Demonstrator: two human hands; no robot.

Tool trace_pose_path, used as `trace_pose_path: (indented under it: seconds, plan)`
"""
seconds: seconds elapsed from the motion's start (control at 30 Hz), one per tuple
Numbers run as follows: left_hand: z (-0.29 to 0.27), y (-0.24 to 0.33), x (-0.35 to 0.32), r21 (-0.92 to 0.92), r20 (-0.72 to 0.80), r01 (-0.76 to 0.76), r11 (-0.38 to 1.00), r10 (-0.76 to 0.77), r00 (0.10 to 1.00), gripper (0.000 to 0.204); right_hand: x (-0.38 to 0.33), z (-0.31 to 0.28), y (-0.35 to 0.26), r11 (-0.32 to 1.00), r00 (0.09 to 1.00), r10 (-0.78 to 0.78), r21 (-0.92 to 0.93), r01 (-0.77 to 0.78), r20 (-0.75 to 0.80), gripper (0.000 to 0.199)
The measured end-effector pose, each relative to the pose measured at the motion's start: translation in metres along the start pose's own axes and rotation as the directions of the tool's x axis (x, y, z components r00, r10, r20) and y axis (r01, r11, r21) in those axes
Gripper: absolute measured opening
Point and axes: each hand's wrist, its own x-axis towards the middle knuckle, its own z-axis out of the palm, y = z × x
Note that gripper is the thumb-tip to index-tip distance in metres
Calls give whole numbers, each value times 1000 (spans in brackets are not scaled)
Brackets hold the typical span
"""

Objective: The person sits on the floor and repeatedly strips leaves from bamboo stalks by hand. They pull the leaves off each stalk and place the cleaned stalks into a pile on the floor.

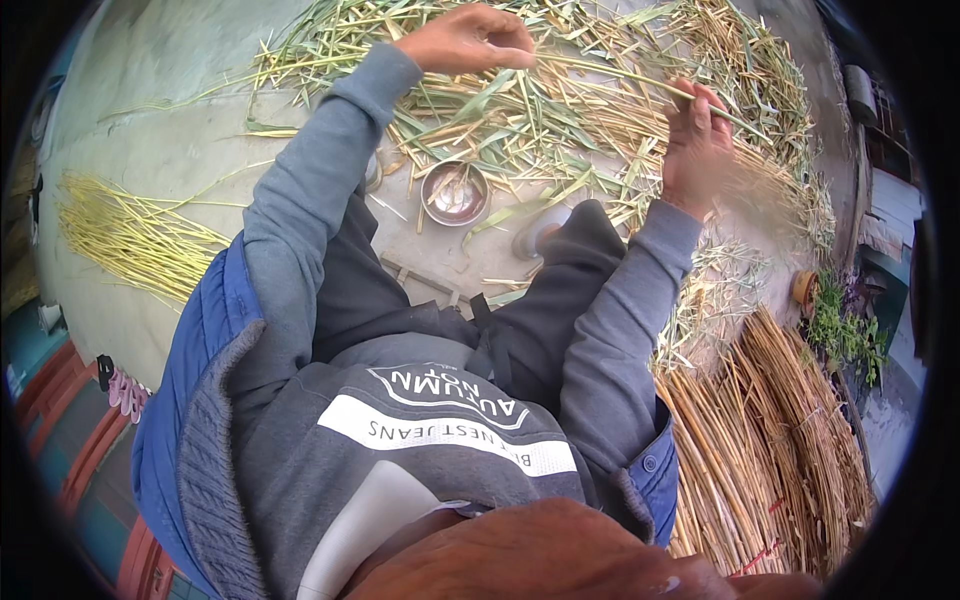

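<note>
A long, thin yellow-green stalk point(640, 78) stretches between my hands above the heap of cut stalks and leaves. My left hand point(460, 40), at the top of the view, is closed, with thumb and fingertips pinched at the stalk's left end. Further right, my right hand point(693, 150) grips the same stalk between its fingers. The stalk runs on past that hand to the right; part of the right hand is blurred. Green leaf strips and straw-coloured pieces point(480, 110) lie loosely beneath both hands. Between my legs and the heap sits a small round metal bowl point(455, 193) with scraps in it.
A fan of thin yellow-green stems point(140, 235) lies on the concrete floor point(180, 130) at left. Thick bundles of dry brown reeds point(760, 440) stand at lower right. A potted green plant point(845, 325) is near the right edge. Pink slippers point(126, 393) show at lower left.
</note>
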Motion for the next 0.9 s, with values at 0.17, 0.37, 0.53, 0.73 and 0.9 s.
trace_pose_path:
  seconds: [0.17, 0.37, 0.53, 0.73, 0.9]
  plan:
    - [44, 36, 27, 32, -122, -134, 990, 137, 983, 27, -17, 45, 22, 991, 976, 131, 16, -136, 172, 24]
    - [47, 41, 33, -168, -117, -43, 985, 23, 993, 27, -15, 49, 15, 994, 990, 109, -9, -108, 89, 25]
    - [48, 36, 34, -221, -147, -81, 972, 49, 988, 23, -17, 54, 21, 999, 999, 31, -45, -30, 33, 23]
    - [61, 28, 37, -6, -301, -196, 981, 185, 936, 29, -19, 63, 31, 995, 995, -47, -96, 38, -93, 23]
    - [65, 22, 38, 173, -374, -259, 950, 307, 875, 28, -16, 64, 34, 994, 983, -13, -106, -6, -181, 28]
